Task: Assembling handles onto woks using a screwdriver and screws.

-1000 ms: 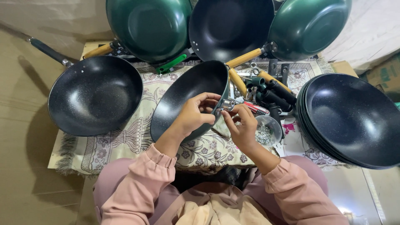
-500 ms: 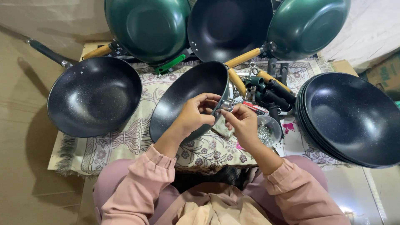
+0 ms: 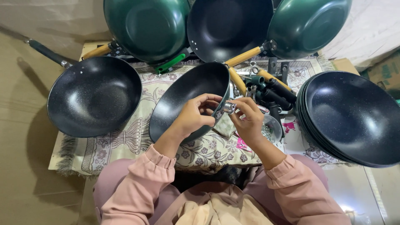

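Hands (image 3: 221,114) gripping black pan (image 3: 183,100), metal fitting (image 3: 228,108)

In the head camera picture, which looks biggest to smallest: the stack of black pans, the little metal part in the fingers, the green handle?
1. Stack of black pans, by far the largest.
2. Green handle.
3. Little metal part, held by both the left hand and the right hand.

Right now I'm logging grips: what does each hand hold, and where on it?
The left hand grips the tilted black pan by its rim. The right hand pinches a small metal fitting against that rim.
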